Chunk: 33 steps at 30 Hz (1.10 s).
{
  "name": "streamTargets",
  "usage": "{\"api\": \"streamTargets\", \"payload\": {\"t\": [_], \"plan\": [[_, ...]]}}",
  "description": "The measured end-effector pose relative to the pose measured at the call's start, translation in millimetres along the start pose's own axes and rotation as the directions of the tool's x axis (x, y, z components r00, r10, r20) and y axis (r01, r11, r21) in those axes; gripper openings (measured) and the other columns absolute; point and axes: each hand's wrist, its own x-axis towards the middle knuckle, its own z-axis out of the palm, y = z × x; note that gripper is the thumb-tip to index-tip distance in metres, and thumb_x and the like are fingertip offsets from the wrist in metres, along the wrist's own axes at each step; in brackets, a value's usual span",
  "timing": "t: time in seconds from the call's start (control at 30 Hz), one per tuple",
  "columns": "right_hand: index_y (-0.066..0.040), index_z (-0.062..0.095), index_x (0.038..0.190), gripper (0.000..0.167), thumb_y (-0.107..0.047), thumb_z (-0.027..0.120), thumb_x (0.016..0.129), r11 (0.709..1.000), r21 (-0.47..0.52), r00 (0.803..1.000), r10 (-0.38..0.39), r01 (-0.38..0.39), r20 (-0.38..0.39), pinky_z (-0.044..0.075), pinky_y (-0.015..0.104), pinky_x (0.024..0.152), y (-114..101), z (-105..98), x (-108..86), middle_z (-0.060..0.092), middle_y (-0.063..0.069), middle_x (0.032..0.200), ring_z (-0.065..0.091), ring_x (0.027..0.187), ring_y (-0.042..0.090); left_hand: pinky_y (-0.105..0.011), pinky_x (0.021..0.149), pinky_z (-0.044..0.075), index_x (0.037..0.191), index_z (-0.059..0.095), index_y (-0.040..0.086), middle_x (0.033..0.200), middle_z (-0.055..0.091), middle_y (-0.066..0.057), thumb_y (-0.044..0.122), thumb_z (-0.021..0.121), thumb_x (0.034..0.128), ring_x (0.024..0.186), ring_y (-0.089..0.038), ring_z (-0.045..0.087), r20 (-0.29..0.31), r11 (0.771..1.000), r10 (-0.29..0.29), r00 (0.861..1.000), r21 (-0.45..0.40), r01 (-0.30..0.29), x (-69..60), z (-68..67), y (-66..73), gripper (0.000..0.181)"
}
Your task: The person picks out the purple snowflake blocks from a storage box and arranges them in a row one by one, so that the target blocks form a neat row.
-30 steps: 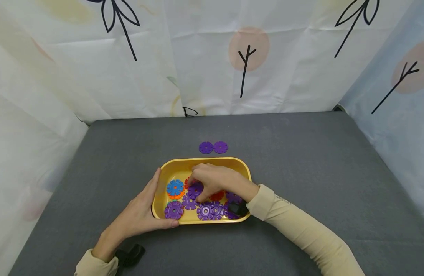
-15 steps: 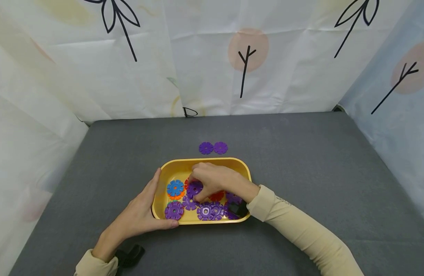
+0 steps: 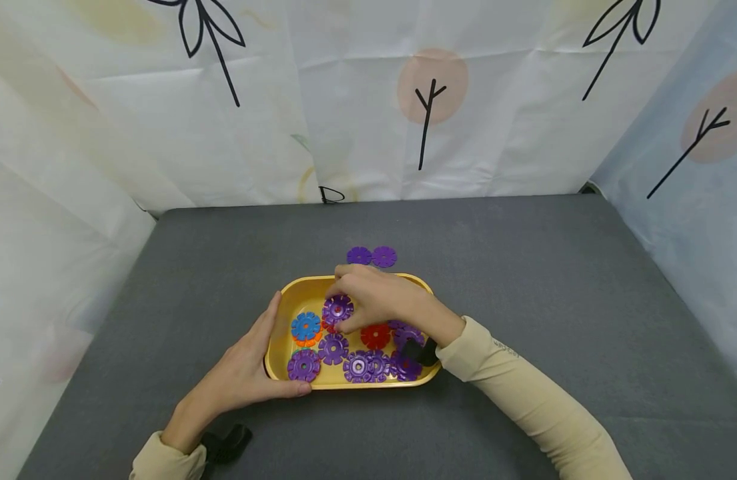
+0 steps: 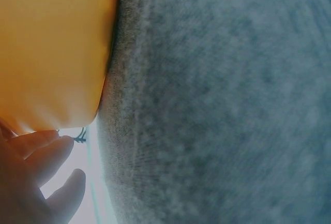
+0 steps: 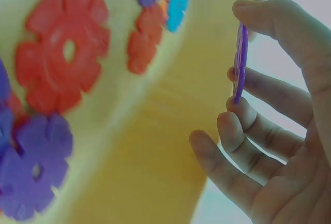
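In the head view, a yellow tray (image 3: 320,385) holds several flower-shaped plastic discs. My left hand (image 3: 242,370) grips its left end, thumb along the front wall and fingers at the left side. The left wrist view shows those fingers against the yellow tray (image 4: 57,53). Over the tray's back half, my right hand (image 3: 377,297) pinches a purple flower disc (image 3: 337,309) by its edges. Seen edge-on in the right wrist view, the purple disc (image 5: 240,63) stands between thumb and fingertips. Below it lie a red disc (image 3: 375,336) and another purple disc (image 3: 333,349).
Behind the tray, two purple discs (image 3: 359,255) lie side by side on the grey table (image 3: 524,267). A blue disc (image 3: 306,326) rests on an orange one in the tray's left part. Patterned white cloth (image 3: 356,100) hangs behind the table.
My right hand has risen and moved slightly back, with the purple disc now lifted off the others. More of the red disc shows. My left hand and the tray have stayed in place.
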Motion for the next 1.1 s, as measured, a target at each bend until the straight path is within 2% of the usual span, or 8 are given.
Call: {"api": "streamTargets", "payload": {"t": [0.2, 0.37, 0.5, 0.7, 0.93, 1.1], "plan": [[-0.011, 0.072, 0.128, 0.05, -0.035, 0.083, 0.085, 0.999, 0.031, 0.999, 0.032, -0.031, -0.043, 0.044, 0.023, 0.073, 7, -16, -7.5, 0.062, 0.005, 0.105, 0.049, 0.088, 0.014, -0.06, 0.103, 0.051, 0.165, -0.008, 0.025, 0.168, 0.025, -0.016, 0.061, 0.088, 0.0688, 0.136, -0.036, 0.05, 0.001, 1.0, -0.008, 1.0, -0.006, 0.008, 0.6, -0.4, 0.4, 0.141], [-0.009, 0.072, 0.129, 0.049, -0.032, 0.081, 0.087, 0.998, 0.052, 0.993, 0.037, -0.031, -0.11, 0.045, 0.024, 0.073, 18, -27, -14.5, 0.062, 0.006, 0.103, 0.05, 0.086, 0.016, -0.06, 0.104, 0.05, 0.165, -0.009, 0.026, 0.168, 0.024, -0.015, 0.061, 0.088, 0.0686, 0.137, -0.036, 0.049, 0.001, 1.0, -0.008, 1.0, -0.01, 0.008, 1.2, -0.3, 0.8, 0.141], [-0.007, 0.071, 0.13, 0.049, -0.029, 0.081, 0.087, 0.996, 0.061, 0.983, 0.07, -0.06, -0.172, 0.047, 0.026, 0.075, 30, -36, -20.8, 0.062, 0.009, 0.105, 0.054, 0.088, 0.02, -0.062, 0.106, 0.048, 0.165, -0.01, 0.027, 0.169, 0.022, -0.015, 0.062, 0.088, 0.0682, 0.139, -0.037, 0.048, 0.0, 1.0, -0.011, 1.0, -0.006, 0.011, 1.3, 0.1, 1.0, 0.142], [-0.005, 0.07, 0.131, 0.051, -0.026, 0.082, 0.086, 0.986, 0.105, 0.959, 0.155, -0.133, -0.239, 0.043, 0.026, 0.069, 49, -45, -28.1, 0.058, 0.011, 0.102, 0.049, 0.082, 0.02, -0.064, 0.106, 0.047, 0.165, -0.01, 0.027, 0.169, 0.022, -0.016, 0.062, 0.088, 0.0673, 0.14, -0.039, 0.046, -0.004, 1.0, -0.015, 1.0, 0.006, 0.015, 0.9, 0.6, 0.8, 0.143], [-0.003, 0.069, 0.131, 0.053, -0.022, 0.083, 0.084, 0.972, 0.136, 0.936, 0.225, -0.194, -0.272, 0.038, 0.027, 0.065, 73, -45, -32.8, 0.054, 0.013, 0.097, 0.045, 0.076, 0.018, -0.063, 0.108, 0.047, 0.165, -0.01, 0.027, 0.17, 0.02, -0.016, 0.061, 0.089, 0.0668, 0.142, -0.039, 0.045, -0.003, 1.0, -0.016, 1.0, -0.01, 0.016, 0.6, 0.8, 0.1, 0.143], [0.0, 0.068, 0.132, 0.053, -0.022, 0.082, 0.085, 0.954, 0.138, 0.924, 0.294, -0.268, -0.242, 0.038, 0.027, 0.064, 88, -40, -34.4, 0.053, 0.015, 0.096, 0.044, 0.074, 0.019, -0.061, 0.106, 0.048, 0.165, -0.01, 0.027, 0.17, 0.021, -0.015, 0.061, 0.089, 0.0665, 0.14, -0.038, 0.046, -0.005, 1.0, -0.015, 1.0, -0.011, 0.015, 0.6, 1.6, -0.5, 0.143]]}}
